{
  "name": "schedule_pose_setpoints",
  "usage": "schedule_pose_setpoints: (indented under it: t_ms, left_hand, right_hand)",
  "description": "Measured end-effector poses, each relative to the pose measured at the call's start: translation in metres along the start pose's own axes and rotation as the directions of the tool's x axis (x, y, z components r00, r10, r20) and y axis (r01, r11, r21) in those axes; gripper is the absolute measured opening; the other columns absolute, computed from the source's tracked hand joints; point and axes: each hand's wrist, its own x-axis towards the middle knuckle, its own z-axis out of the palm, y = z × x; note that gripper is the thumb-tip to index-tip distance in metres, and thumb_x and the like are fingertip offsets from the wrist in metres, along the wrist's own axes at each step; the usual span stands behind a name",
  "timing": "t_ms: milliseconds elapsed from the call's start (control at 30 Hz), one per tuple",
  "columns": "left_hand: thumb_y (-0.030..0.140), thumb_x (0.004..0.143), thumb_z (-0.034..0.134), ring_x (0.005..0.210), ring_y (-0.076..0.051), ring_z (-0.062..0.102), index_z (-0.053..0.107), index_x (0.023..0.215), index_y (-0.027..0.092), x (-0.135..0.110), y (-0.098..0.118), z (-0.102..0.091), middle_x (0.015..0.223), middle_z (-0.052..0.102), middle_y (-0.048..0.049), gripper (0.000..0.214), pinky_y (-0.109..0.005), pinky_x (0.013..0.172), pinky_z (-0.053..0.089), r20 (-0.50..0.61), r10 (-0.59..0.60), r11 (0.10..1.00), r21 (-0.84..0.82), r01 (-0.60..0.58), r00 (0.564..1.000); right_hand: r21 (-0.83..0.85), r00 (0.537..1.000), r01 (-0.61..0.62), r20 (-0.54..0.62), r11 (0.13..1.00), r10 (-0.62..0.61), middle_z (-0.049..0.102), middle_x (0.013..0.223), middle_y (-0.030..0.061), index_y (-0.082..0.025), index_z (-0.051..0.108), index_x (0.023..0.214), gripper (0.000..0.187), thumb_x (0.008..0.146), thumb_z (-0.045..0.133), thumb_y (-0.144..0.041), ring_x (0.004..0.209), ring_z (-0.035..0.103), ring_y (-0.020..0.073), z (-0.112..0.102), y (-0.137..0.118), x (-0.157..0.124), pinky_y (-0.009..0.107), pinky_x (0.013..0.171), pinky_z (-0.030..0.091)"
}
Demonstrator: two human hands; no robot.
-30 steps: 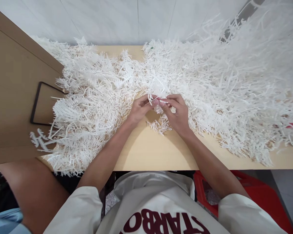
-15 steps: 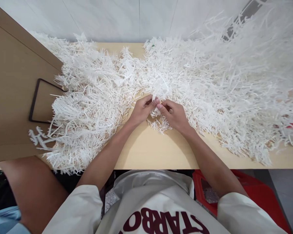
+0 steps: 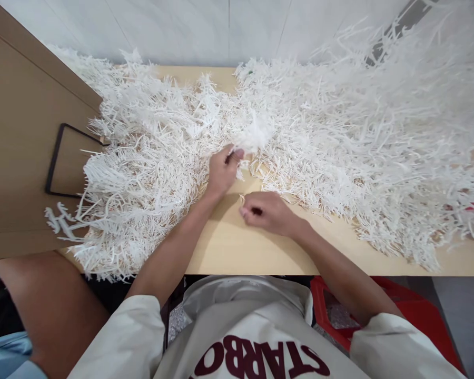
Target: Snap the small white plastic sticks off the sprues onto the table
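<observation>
A wide heap of thin white plastic sprigs [image 3: 339,126] covers the far half of a light wooden table [image 3: 237,247]. My left hand [image 3: 222,171] is pinched on a blurred white sprig cluster [image 3: 253,138] at the near edge of the heap. My right hand [image 3: 266,212] rests closed on the bare tabletop, closer to me than the left hand. Its fingers are curled, and whether they hold anything is hidden. The small bunch of short white pieces that lay between my hands no longer shows on the table.
A brown board [image 3: 19,147] with a dark rectangular frame [image 3: 61,158] lies at the left. Another person's bare arm [image 3: 51,310] shows at lower left. A red container [image 3: 418,321] sits below the table's front edge at the right. A white tiled wall backs the table.
My hands have separated. The right hand pulled back toward me onto the bare table and closed. The left hand moved slightly up into the heap with a white cluster.
</observation>
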Motion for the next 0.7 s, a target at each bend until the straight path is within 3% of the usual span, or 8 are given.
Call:
schedule_pose_setpoints:
  t_ms: [67,133,200,267,333,400,500,700]
  left_hand:
    - [0.051,0.087,0.053,0.051,-0.007,0.038,0.055,0.068,0.017,0.002,-0.001,-0.002,0.054,0.045,0.0044,0.039,-0.023,0.051,0.029,-0.017,-0.015,1.0,-0.018,0.015,1.0]
    - [0.052,0.087,0.052,0.051,-0.006,0.038,0.056,0.069,0.017,0.002,0.001,-0.003,0.055,0.046,0.0039,0.039,-0.023,0.051,0.03,0.053,-0.018,0.999,-0.048,0.021,0.998]
    - [0.053,0.086,0.053,0.053,-0.007,0.039,0.057,0.069,0.017,0.0,0.006,-0.004,0.058,0.048,0.0031,0.04,-0.024,0.052,0.031,0.093,-0.007,0.999,-0.051,0.011,0.996]
    - [0.054,0.085,0.054,0.056,-0.007,0.041,0.056,0.066,0.017,-0.001,0.01,-0.004,0.06,0.049,0.0023,0.041,-0.024,0.054,0.032,0.085,0.019,0.999,-0.029,-0.017,0.996]
    - [0.054,0.084,0.055,0.058,-0.008,0.041,0.053,0.062,0.017,-0.003,0.013,-0.003,0.06,0.047,0.0023,0.043,-0.024,0.055,0.032,0.076,0.046,0.999,-0.016,-0.045,0.996]
    - [0.054,0.083,0.057,0.056,-0.007,0.039,0.046,0.057,0.017,-0.003,0.014,-0.003,0.057,0.042,0.0032,0.047,-0.024,0.054,0.031,0.079,0.084,0.996,-0.003,-0.084,0.993]
    - [0.054,0.083,0.056,0.056,-0.008,0.039,0.041,0.054,0.017,-0.004,0.013,-0.001,0.055,0.038,0.0035,0.049,-0.025,0.055,0.031,0.092,0.174,0.983,0.051,-0.179,0.98]
    - [0.053,0.088,0.049,0.062,-0.011,0.046,0.051,0.062,0.018,-0.006,0.008,0.003,0.058,0.048,0.0025,0.044,-0.027,0.064,0.035,0.147,0.372,0.885,0.243,-0.398,0.916]
  right_hand:
    - [0.041,0.99,0.139,0.018,0.989,-0.14,0.047,0.056,-0.0052,-0.02,0.047,0.064,0.024,0.088,0.05,-0.018,0.054,0.042,0.0074,0.007,-0.009,0.0,0.023,0.056,0.035]
    - [0.011,0.985,0.156,-0.076,0.988,-0.155,0.056,0.065,-0.0028,-0.021,0.054,0.074,0.016,0.09,0.051,-0.022,0.062,0.05,0.0094,0.01,-0.01,0.002,0.024,0.064,0.041]
    - [-0.035,0.964,0.03,-0.262,0.999,-0.038,0.063,0.079,0.0005,-0.021,0.057,0.087,0.007,0.09,0.055,-0.026,0.074,0.056,0.0118,0.008,-0.002,0.004,0.027,0.071,0.044]
    - [-0.02,0.885,-0.183,-0.439,0.983,0.156,0.064,0.088,0.0023,-0.022,0.057,0.096,0.012,0.089,0.057,-0.031,0.081,0.058,0.0136,0.002,0.011,0.005,0.029,0.074,0.046]
    - [0.028,0.818,-0.339,-0.485,0.94,0.309,0.062,0.088,0.0016,-0.024,0.057,0.102,0.021,0.087,0.059,-0.038,0.079,0.058,0.0139,-0.005,0.025,0.005,0.029,0.073,0.046]
    - [0.02,0.835,-0.393,-0.411,0.919,0.366,0.062,0.086,0.0006,-0.024,0.057,0.102,0.024,0.087,0.058,-0.043,0.076,0.058,0.0138,-0.01,0.035,0.005,0.029,0.071,0.045]
    - [-0.094,0.9,-0.362,-0.295,0.928,0.321,0.063,0.085,0.0011,-0.023,0.058,0.098,0.022,0.09,0.053,-0.043,0.075,0.057,0.0141,-0.013,0.042,0.004,0.029,0.07,0.043]
    - [-0.281,0.924,-0.315,-0.311,0.907,0.224,0.053,0.066,-0.0014,-0.021,0.047,0.071,0.017,0.087,0.05,-0.024,0.064,0.048,0.0133,-0.016,0.042,0.002,0.028,0.065,0.037]
